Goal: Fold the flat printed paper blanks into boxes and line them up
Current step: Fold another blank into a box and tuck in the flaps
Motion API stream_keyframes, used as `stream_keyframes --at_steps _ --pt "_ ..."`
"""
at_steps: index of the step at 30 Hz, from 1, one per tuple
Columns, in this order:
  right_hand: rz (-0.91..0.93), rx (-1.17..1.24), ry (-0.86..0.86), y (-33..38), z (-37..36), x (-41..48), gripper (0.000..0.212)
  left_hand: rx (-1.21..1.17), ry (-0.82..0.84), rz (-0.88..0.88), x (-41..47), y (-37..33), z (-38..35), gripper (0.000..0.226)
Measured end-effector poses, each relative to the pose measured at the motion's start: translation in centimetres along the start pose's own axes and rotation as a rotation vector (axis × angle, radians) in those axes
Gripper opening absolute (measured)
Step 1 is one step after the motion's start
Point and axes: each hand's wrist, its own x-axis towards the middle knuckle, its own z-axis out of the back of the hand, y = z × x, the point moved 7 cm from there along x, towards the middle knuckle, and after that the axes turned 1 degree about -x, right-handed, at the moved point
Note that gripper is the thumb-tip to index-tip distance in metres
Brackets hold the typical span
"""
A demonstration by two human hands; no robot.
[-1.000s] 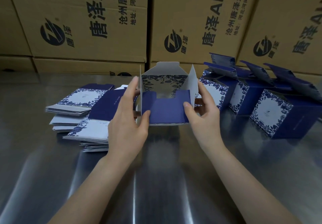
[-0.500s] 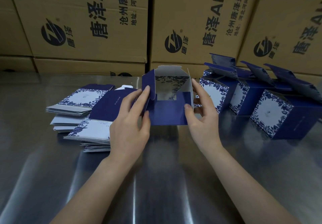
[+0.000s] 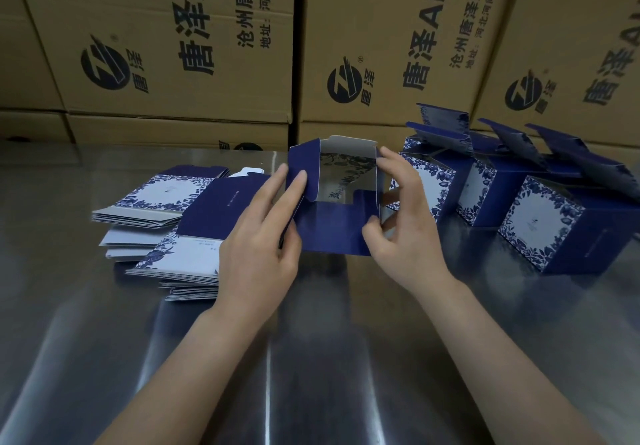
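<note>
**A:** Where does the box in work sit?

**B:** The half-folded box (image 3: 332,230) stands on the steel table (image 3: 311,358), straight ahead of the person and between the two hands. Its near face is navy. Through the opening above you see a pale inside and some floral print at the back.

**A:** What is the left hand doing?

**B:** The left hand (image 3: 258,247) lies against the box's left side. Its fingers are fairly straight and laid on the navy side flap (image 3: 304,174), which leans in over the opening. The thumb rests by the lower left edge of the near face.

**A:** And the right hand?

**B:** The right hand (image 3: 405,236) grips the right wall. The thumb presses the near face, the forefinger reaches up to the top right corner, and the other fingers curl round behind (I cannot see their tips).

**A:** The rest of the paper?

**B:** The flat blanks (image 3: 166,223) lie in loose, slipping stacks to the left, just beside the left hand, with blue flowers round a white panel. The finished boxes (image 3: 540,223) stand in a row to the right, their lids up, the nearest one close behind the right hand.

**A:** Behind all that?

**B:** Brown shipping cartons (image 3: 173,46) with black print are stacked along the far edge of the table.
</note>
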Motion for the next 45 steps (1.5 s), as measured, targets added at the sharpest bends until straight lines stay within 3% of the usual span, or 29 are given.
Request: stream_keyframes --at_steps 11,17,21,33,38,45 --pt "-0.009 -0.184 -0.025 0.5 0.5 0.3 0.069 0.048 0.053 -0.083 -0.2 -0.6 -0.5 0.055" --pt "-0.002 -0.117 -0.048 1.0 0.5 0.2 0.059 -0.252 0.171 0.109 -0.3 0.1 -1.7 0.051" --pt "-0.003 -0.031 -0.040 0.9 0.7 0.2 0.051 -0.299 0.229 0.182 -0.8 0.5 -2.5 0.046" --pt "0.030 0.115 0.060 1.4 1.5 1.0 0.055 -0.196 0.055 0.214 -0.4 0.8 -1.3 0.041" --pt "-0.014 0.101 0.097 1.2 1.3 1.0 0.047 -0.193 0.052 0.211 -0.3 0.6 -1.0 0.042" --pt "-0.050 0.115 0.092 0.5 1.1 0.9 0.054 -0.212 0.045 0.199 -0.4 0.2 -1.1 0.042"
